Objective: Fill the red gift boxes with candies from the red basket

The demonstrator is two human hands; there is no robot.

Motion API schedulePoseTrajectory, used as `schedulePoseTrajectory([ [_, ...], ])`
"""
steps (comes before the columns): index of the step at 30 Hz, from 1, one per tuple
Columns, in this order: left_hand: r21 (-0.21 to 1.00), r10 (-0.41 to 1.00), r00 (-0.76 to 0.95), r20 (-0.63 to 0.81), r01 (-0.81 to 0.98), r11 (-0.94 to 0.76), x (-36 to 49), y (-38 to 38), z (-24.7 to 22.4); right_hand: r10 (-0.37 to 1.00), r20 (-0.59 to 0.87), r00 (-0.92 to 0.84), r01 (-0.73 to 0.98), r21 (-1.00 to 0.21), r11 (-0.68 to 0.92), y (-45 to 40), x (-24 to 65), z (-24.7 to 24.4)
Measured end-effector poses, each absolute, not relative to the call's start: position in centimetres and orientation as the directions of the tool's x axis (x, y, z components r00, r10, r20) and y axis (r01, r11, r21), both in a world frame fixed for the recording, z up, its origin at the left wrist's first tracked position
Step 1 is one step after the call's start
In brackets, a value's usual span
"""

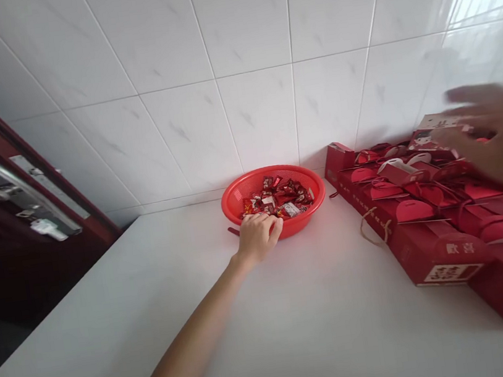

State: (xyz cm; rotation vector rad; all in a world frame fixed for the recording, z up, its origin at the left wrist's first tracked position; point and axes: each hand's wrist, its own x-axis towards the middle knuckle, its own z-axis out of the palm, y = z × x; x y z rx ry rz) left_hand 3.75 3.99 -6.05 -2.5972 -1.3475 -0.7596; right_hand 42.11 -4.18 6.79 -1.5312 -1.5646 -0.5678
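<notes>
A red plastic basket holds a heap of small wrapped candies. My left hand is at the basket's front left rim, with its fingers curled over the edge; the fingertips are partly hidden. A dark red strip sticks out beside that hand. On the right, my right hand hangs above a group of red gift boxes. Motion blurs it, but its thumb and fingers are apart and nothing shows between them.
The basket and boxes stand on a white tabletop against a tiled wall. Cord handles stick out from the nearer boxes. At the left is a dark red door with a metal handle and keys.
</notes>
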Motion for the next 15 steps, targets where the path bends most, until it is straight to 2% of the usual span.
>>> schedulePoseTrajectory([
  [1, 0.123, 0.735, 0.476, 0.482, 0.794, -0.595, 3.8, 3.9, -6.1, 0.582, 0.812, -0.031, 0.924, -0.199, 0.327, -5.3, 38.4, 5.9],
  [3, 0.123, 0.745, 0.472, 0.471, 0.802, -0.585, 3.8, 3.8, -6.1, 0.486, 0.776, -0.404, 0.723, -0.055, 0.689, -8.0, 31.0, 2.7],
  [5, 0.126, 0.765, 0.477, 0.434, 0.808, -0.575, 3.8, 3.8, -5.9, 0.319, 0.701, -0.639, 0.465, 0.021, 0.885, -10.6, 24.7, -2.1],
  [6, 0.136, 0.774, 0.494, 0.396, 0.802, -0.582, 3.6, 3.8, -5.6, 0.273, 0.659, -0.7, 0.367, 0.004, 0.93, -11.6, 22.3, -4.8],
  [8, 0.181, 0.768, 0.575, 0.284, 0.754, -0.631, 3.0, 4.1, -4.5, 0.227, 0.655, -0.721, 0.305, 0.005, 0.952, -13.0, 18.9, -9.8],
  [11, 0.26, 0.695, 0.707, 0.132, 0.652, -0.713, 0.5, 4.6, -1.3, 0.072, 0.646, -0.76, 0.208, 0.137, 0.969, -13.9, 16.7, -14.8],
  [13, 0.214, 0.722, 0.683, 0.109, 0.694, -0.688, -2.6, 4.6, 1.8, 0.076, 0.635, -0.769, 0.211, 0.14, 0.967, -14.1, 16.4, -16.0],
  [15, 0.11, 0.793, 0.603, 0.088, 0.785, -0.61, -6.6, 4.0, 5.0, 0.124, 0.649, -0.75, 0.238, 0.09, 0.967, -14.0, 16.5, -16.3],
])
